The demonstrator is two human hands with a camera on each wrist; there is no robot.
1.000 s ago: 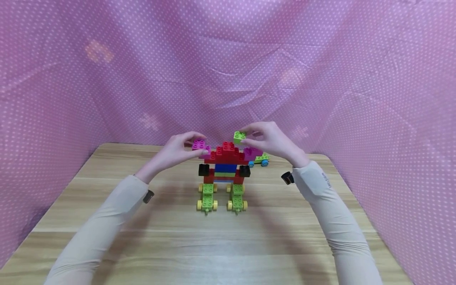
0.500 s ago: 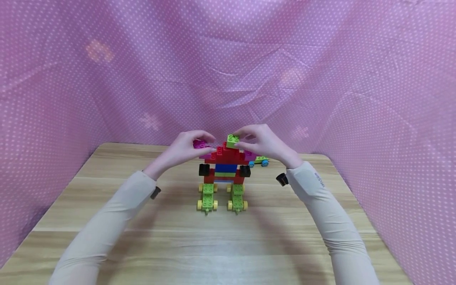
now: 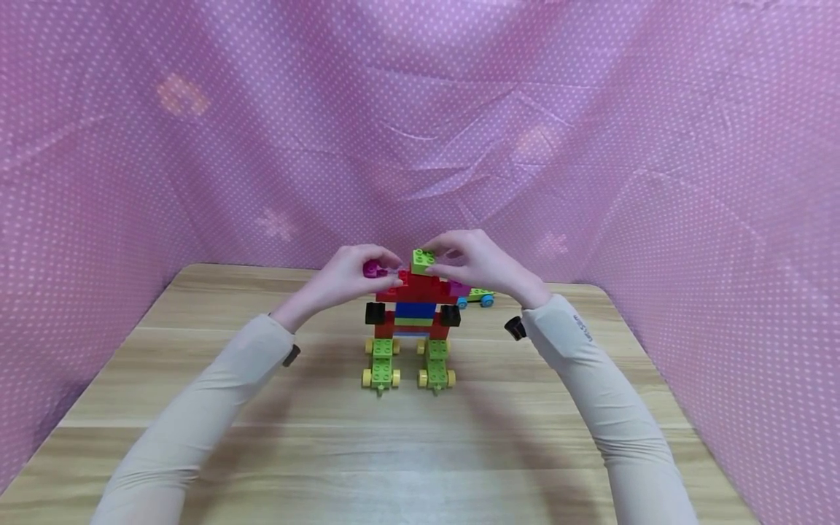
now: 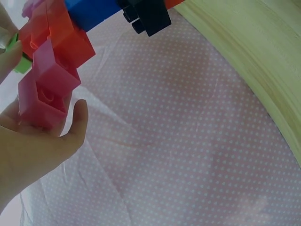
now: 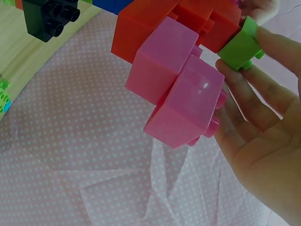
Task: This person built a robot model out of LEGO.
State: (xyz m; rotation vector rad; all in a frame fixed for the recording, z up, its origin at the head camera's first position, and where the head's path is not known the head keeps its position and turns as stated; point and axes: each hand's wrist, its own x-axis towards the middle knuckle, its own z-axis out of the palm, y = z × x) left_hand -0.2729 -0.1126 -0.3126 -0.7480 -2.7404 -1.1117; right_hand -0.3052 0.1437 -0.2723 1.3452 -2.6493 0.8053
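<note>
A toy building-brick figure (image 3: 420, 292) stands upright on two green wheeled bases (image 3: 382, 372), with a blue middle, black bricks at its sides and red steps above. My right hand (image 3: 485, 264) pinches a lime-green brick (image 3: 422, 261) between thumb and fingers, right at the top of the red steps. The figure's left shoulder of pink bricks (image 4: 47, 99) lies within my left hand (image 3: 350, 277), whose thumb and index finger pinch the red step beside it. In the right wrist view, other pink bricks (image 5: 188, 99) stick out beneath my right hand.
Behind the figure, to the right, a small green toy car (image 3: 482, 297) with blue wheels is partly hidden. The wooden table (image 3: 315, 437) has pink dotted cloth (image 3: 420, 131) hanging at its back and sides.
My right hand has brought the lime-green brick left and onto the red top of the figure. My left hand has moved right, from the pink bricks to the red step.
</note>
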